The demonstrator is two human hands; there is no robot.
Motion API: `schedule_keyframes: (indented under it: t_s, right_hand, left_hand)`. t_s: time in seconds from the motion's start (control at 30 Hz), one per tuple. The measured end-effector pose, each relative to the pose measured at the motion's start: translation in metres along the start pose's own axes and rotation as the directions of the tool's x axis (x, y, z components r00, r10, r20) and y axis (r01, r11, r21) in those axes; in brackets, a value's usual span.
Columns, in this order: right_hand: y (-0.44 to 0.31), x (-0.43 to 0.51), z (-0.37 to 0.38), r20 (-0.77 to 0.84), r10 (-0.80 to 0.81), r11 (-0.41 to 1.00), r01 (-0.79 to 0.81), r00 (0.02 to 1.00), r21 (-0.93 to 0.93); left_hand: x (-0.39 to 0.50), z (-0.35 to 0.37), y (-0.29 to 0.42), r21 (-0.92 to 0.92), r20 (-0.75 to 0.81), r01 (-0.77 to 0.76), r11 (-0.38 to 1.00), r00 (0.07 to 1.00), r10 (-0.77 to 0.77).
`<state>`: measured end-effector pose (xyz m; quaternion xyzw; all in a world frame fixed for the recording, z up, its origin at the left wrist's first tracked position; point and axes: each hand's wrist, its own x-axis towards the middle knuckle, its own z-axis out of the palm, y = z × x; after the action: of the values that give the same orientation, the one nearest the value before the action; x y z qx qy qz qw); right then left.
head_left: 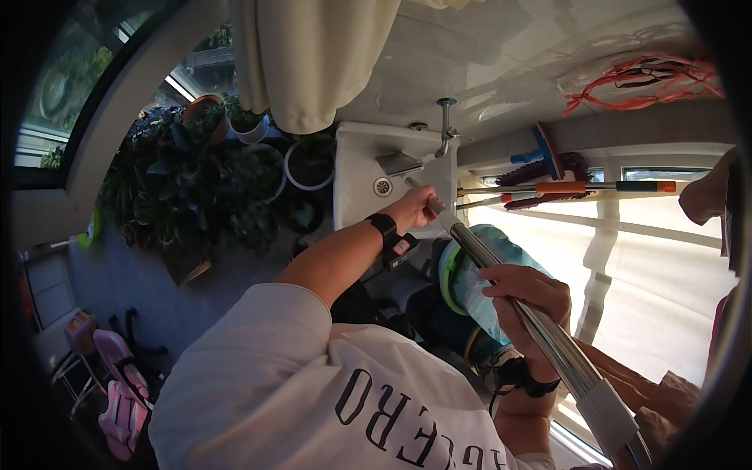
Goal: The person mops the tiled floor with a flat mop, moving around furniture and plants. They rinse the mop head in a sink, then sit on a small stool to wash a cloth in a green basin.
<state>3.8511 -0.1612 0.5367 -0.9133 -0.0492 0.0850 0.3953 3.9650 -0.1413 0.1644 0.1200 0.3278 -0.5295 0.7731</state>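
My left hand [416, 208] is closed around the lower part of a metal pole [479, 242] with light grey plastic sleeves. Farther up the same pole, my right hand [531, 299] grips it, fingers curled over the tube. The pole slants from the lower right down into a white utility sink [358, 205]. At its far end, a grey head [399, 164], apparently a brush or squeegee, lies inside the basin, above the round metal drain strainer [382, 187]. A metal faucet [446, 132] comes from the tiled wall over the sink.
Potted plants [309, 167] crowd the area left of the sink. Long-handled mops [561, 187] lean at the right beside a blue squeegee [537, 155]. A bucket with a green rim [449, 279] and a bluish plastic bag stands below the pole. A cream curtain [317, 64] hangs above.
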Motion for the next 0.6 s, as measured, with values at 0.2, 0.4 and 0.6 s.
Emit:
schedule_keyframes:
  t_s: [0.2,0.4,0.6]
  right_hand:
    - [0.012,0.001,-0.011,-0.041,0.030,0.999,-0.031,0.999,-0.014]
    - [0.030,-0.001,-0.027,-0.115,0.080,0.996,-0.076,0.990,0.041]
    - [0.030,0.010,-0.033,-0.213,0.135,0.990,-0.124,0.968,0.064]
  left_hand:
    - [0.033,0.012,-0.008,0.097,0.035,0.006,0.995,0.999,-0.009]
    - [0.057,0.033,-0.015,0.157,-0.009,0.015,0.987,1.000,-0.013]
    - [0.073,0.049,-0.013,0.184,-0.036,0.034,0.982,0.999,-0.028]
